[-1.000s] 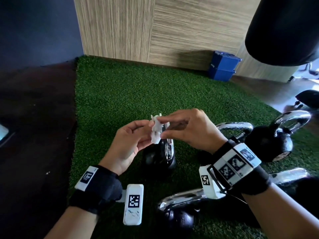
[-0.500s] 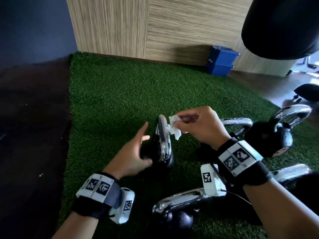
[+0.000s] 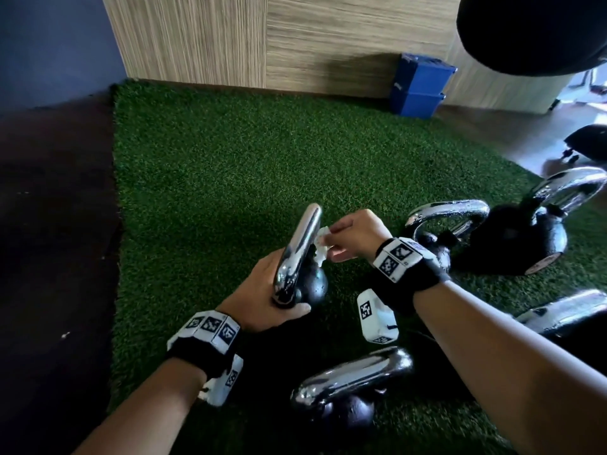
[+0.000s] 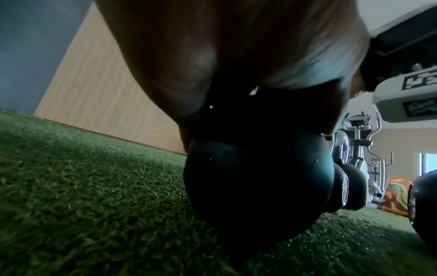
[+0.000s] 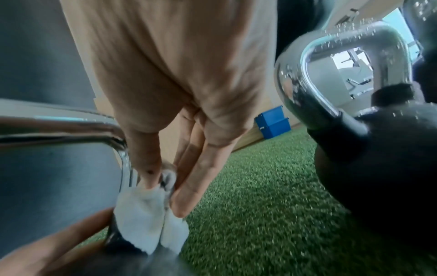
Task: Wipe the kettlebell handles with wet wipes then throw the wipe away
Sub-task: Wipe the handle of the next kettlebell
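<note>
Kneeling-height over green artificial turf (image 3: 203, 178), a person steadies a small black kettlebell (image 3: 312, 285) with the left hand (image 3: 262, 297), whose thumb and fingers curl around the base of its chrome handle (image 3: 300, 247) and the top of the ball. From the left wrist view, the dark round body (image 4: 257, 186) rests on the turf directly under the palm. Just beside the handle, the right hand (image 3: 353, 236) pinches a crumpled white wet wipe (image 3: 321, 246) between thumb and fingertips (image 5: 189, 188), the fingers narrow and close together, pressing the wipe against the inner side of the chrome loop; in the right wrist view the wipe (image 5: 146, 220) hangs down against the metal where the handle bends toward the ball.

Around them on the turf stand more kettlebells: one with a chrome handle nearest the person (image 3: 351, 379), one behind the right wrist (image 3: 446, 218), a larger one to the far right (image 3: 525, 238), and a partly visible one at the right edge (image 3: 565, 313). Water droplets or specks dot the handle of the neighbour seen from the right wrist (image 5: 350, 37). Two stacked blue bins (image 3: 418, 85) sit against the wood-panelled wall (image 3: 262, 37), and a large black bag-like shape (image 3: 532, 31) hangs at top right.
</note>
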